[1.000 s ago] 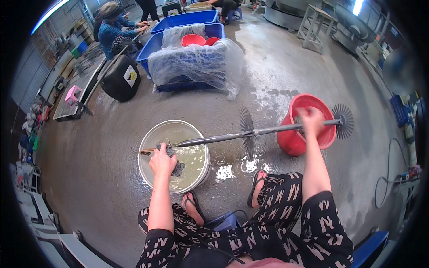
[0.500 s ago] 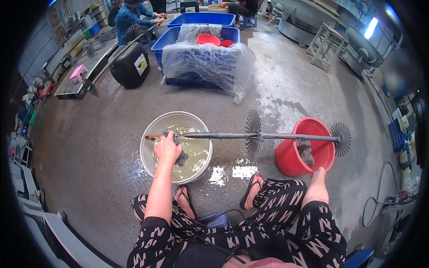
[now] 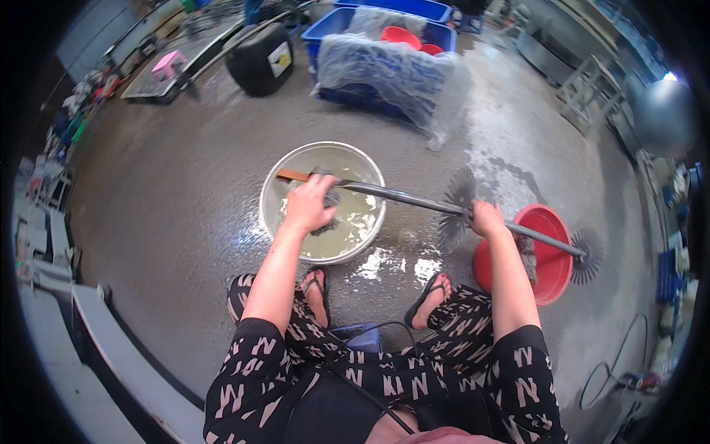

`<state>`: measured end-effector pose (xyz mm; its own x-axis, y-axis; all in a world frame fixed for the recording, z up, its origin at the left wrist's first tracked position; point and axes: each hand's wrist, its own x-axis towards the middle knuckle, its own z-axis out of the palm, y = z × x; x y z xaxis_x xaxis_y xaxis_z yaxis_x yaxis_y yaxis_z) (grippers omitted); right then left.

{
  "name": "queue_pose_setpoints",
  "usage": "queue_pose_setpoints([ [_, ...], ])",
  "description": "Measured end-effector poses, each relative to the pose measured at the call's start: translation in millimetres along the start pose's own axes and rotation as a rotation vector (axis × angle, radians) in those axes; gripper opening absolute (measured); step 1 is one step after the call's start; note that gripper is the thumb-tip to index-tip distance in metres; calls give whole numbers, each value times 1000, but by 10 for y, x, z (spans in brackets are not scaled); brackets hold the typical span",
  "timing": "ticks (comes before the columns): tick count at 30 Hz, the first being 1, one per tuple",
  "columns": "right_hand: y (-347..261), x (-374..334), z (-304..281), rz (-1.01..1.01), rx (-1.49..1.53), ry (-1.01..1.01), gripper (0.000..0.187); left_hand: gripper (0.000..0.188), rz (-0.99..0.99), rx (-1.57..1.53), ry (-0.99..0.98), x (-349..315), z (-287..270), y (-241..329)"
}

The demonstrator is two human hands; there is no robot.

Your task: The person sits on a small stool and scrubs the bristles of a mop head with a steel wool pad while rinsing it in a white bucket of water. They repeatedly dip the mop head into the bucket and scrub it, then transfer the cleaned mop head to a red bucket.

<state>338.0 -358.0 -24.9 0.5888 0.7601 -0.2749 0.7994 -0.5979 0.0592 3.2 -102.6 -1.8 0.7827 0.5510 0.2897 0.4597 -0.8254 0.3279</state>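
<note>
A long dark pole (image 3: 407, 197) slants across both buckets, its brown end over the white bucket (image 3: 265, 200) of cloudy water. My left hand (image 3: 305, 206) is closed round the pole near that end. A dark bristly piece (image 3: 332, 200) shows beside its fingers, partly hidden. My right hand (image 3: 488, 219) grips the pole farther right, just past a round bristle brush (image 3: 456, 203). A second round brush (image 3: 586, 256) sits at the far right end, beyond the red bucket (image 3: 553, 277). Inside the red bucket lies a grey fibrous clump (image 3: 526, 255).
Beyond the buckets stand a black jerrycan (image 3: 248, 66) and a blue crate (image 3: 329, 48) draped with plastic sheet (image 3: 384, 70), with red basins (image 3: 399, 35) in it. A pink stool (image 3: 168, 65) is far left, a metal stand (image 3: 588, 89) far right. A cable (image 3: 603, 377) lies at lower right.
My right hand has left the red bucket's rim and taken hold of the pole. The pole's right end now slopes nearer to me. The whole view has shifted.
</note>
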Motion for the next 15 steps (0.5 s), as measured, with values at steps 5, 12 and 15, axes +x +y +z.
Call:
queue_pose_setpoints([
  [5,-1,-10,95,-29,190,8,23,52,-87,1,-716,22,184,-131],
  [12,-61,134,144,-32,135,179,11,67,-514,176,-898,-57,1824,-739],
  [15,37,93,266,12,92,191,13,68,-430,42,-1039,3,1485,-327],
])
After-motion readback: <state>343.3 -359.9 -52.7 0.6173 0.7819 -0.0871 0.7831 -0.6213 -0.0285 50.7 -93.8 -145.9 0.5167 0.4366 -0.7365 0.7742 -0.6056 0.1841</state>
